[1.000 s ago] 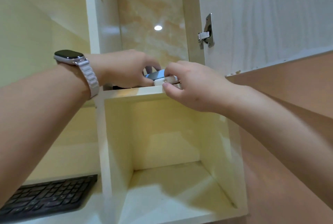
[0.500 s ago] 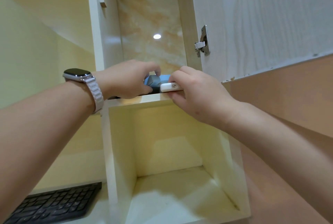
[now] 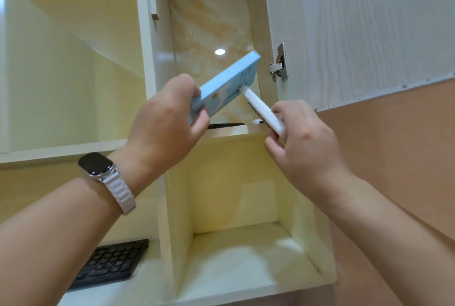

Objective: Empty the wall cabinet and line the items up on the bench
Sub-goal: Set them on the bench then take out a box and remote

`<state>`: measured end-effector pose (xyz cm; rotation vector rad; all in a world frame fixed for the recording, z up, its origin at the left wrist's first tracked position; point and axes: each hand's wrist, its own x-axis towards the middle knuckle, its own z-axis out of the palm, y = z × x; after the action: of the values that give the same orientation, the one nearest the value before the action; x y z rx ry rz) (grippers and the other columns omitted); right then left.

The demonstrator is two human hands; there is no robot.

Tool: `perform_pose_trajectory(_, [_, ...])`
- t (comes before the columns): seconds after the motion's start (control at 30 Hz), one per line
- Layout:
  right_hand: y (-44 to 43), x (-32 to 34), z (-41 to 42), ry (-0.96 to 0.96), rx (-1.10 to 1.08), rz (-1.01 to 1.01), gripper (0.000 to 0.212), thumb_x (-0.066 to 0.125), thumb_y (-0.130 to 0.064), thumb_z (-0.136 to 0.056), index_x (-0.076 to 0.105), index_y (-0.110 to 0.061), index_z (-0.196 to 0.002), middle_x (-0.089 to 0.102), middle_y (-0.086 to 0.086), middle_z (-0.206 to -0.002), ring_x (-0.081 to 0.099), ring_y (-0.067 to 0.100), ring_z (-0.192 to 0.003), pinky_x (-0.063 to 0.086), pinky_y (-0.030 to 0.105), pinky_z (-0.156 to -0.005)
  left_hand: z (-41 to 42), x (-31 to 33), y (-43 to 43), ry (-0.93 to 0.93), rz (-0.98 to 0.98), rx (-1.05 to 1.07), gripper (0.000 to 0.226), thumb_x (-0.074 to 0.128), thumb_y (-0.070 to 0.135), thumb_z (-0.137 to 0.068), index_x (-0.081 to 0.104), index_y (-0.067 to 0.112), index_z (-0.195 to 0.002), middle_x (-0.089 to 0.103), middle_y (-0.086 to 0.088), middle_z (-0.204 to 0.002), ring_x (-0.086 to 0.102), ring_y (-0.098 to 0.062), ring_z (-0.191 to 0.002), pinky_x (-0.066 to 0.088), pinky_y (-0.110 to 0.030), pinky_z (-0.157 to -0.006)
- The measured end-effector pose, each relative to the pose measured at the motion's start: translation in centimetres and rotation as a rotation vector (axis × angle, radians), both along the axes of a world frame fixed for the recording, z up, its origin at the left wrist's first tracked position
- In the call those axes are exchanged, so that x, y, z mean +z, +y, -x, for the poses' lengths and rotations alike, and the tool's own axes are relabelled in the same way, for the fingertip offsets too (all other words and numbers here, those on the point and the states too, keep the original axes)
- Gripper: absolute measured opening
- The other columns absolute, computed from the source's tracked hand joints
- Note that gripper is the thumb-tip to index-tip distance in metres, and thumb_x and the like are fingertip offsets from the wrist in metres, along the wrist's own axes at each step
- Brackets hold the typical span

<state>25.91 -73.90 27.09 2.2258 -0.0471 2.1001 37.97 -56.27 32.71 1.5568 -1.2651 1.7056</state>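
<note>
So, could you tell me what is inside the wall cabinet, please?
A thin dark item and something white show at the shelf edge; the rest is hidden from below.

At 7 o'clock a black keyboard (image 3: 110, 265) lies flat, its keys facing up and its left end out of sight. Nearer 8 o'clock is a smartwatch (image 3: 96, 164) with a dark, square, glossy face, fastened by a white link band (image 3: 120, 193). From 3 to 5 o'clock runs a plain peach-toned wall (image 3: 398, 148). At 9 o'clock stands an open, pale-yellow shelf bay (image 3: 61, 71).
</note>
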Motion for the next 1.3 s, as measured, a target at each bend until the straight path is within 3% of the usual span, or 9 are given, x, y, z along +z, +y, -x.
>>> perform_pose_trajectory(0.2, [0.6, -1.8, -0.5, 0.060, 0.026, -0.247, 0.026, 0.060, -0.012, -0.081, 0.056, -0.012, -0.107, 0.052, 0.005, -0.095, 0.050, 0.028, -0.075, 0.041, 0.036, -0.060, 0.8, -1.9, 0.7, 0.197, -0.035, 0.028, 0.046, 0.062, 0.018, -0.081, 0.050, 0.014, -0.125, 0.055, -0.009, -0.109, 0.053, -0.026, -0.087, 0.038, -0.033, -0.068])
perform_pose_trajectory(0.37, [1.0, -3.1, -0.6, 0.077, 0.183, -0.486, 0.013, 0.058, -0.020, -0.083, 0.051, -0.016, -0.093, 0.056, 0.003, -0.082, 0.051, 0.022, -0.069, 0.038, 0.034, -0.054, 1.4, -2.4, 0.9, 0.335, -0.037, 0.039, 0.019, 0.056, 0.023, -0.082, 0.048, 0.015, -0.098, 0.049, -0.004, -0.090, 0.045, -0.024, -0.079, 0.032, -0.031, -0.064])
perform_pose_trajectory(0.47, [2.0, -3.9, -0.3, 0.060, 0.264, -0.570, 0.010, 0.059, -0.021, -0.083, 0.050, -0.018, -0.088, 0.056, 0.002, -0.077, 0.052, 0.020, -0.064, 0.037, 0.031, -0.051, 1.5, -3.5, 0.7, 0.451, -0.025, -0.021, 0.019, 0.054, 0.027, -0.084, 0.044, 0.013, -0.094, 0.048, -0.001, -0.083, 0.045, -0.025, -0.075, 0.030, -0.034, -0.060])
perform_pose_trajectory(0.67, [5.7, -5.3, 1.1, 0.042, 0.294, -0.649, 0.008, 0.058, -0.018, -0.082, 0.052, -0.015, -0.087, 0.061, 0.011, -0.078, 0.060, 0.028, -0.067, 0.047, 0.038, -0.052, 1.0, -6.4, 1.4, 0.556, -0.002, -0.292, 0.023, 0.055, 0.031, -0.087, 0.041, 0.015, -0.094, 0.054, 0.002, -0.075, 0.054, -0.027, -0.069, 0.048, -0.041, -0.060])
perform_pose_trajectory(0.83, [9.9, -7.0, 1.9, 0.007, 0.304, -0.757, 0.009, 0.059, -0.012, -0.082, 0.056, -0.014, -0.090, 0.064, 0.010, -0.077, 0.065, 0.028, -0.068, 0.055, 0.051, -0.061, -0.1, -9.2, 3.3, 0.687, -0.019, -0.516, 0.018, 0.054, 0.024, -0.083, 0.041, 0.019, -0.094, 0.053, 0.015, -0.074, 0.052, -0.001, -0.062, 0.038, -0.027, -0.050])
perform_pose_trajectory(0.93, [12.3, -8.8, 1.3, 0.008, 0.282, -0.836, 0.010, 0.059, -0.010, -0.082, 0.058, -0.015, -0.091, 0.062, 0.000, -0.071, 0.060, 0.011, -0.057, 0.057, 0.049, -0.064, -1.5, -11.3, 4.8, 0.797, -0.068, -0.642, 0.013, 0.053, 0.027, -0.081, 0.046, 0.024, -0.092, 0.057, 0.014, -0.077, 0.055, -0.001, -0.064, 0.039, -0.025, -0.053])
perform_pose_trajectory(1.07, [15.9, -12.1, 0.7, 0.047, 0.242, -0.921, 0.012, 0.058, -0.007, -0.082, 0.059, -0.016, -0.090, 0.066, 0.010, -0.079, 0.057, 0.007, -0.056, 0.057, 0.034, -0.062, -3.5, -15.2, 6.3, 0.931, -0.145, -0.826, 0.011, 0.052, 0.032, -0.075, 0.050, 0.030, -0.086, 0.063, 0.018, -0.079, 0.059, 0.005, -0.067, 0.048, -0.028, -0.059])
perform_pose_trajectory(1.17, [18.5, -14.9, 1.5, 0.094, 0.148, -0.950, 0.012, 0.059, -0.005, -0.084, 0.059, -0.015, -0.090, 0.063, 0.009, -0.079, 0.053, 0.003, -0.056, 0.048, 0.017, -0.050, -4.0, -18.7, 6.5, 1.059, -0.211, -0.982, 0.019, 0.054, 0.030, -0.075, 0.054, 0.030, -0.094, 0.067, 0.014, -0.094, 0.065, -0.004, -0.083, 0.056, -0.037, -0.075])
perform_pose_trajectory(1.3, [21.3, -18.5, 4.3, 0.080, -0.046, -1.036, 0.014, 0.061, -0.009, -0.084, 0.060, -0.020, -0.092, 0.069, 0.007, -0.088, 0.067, 0.022, -0.077, 0.058, 0.036, -0.067, -2.9, -23.4, 6.0, 1.183, -0.282, -1.091, 0.014, 0.057, 0.032, -0.075, 0.053, 0.030, -0.088, 0.065, 0.011, -0.089, 0.065, -0.020, -0.087, 0.054, -0.043, -0.079])
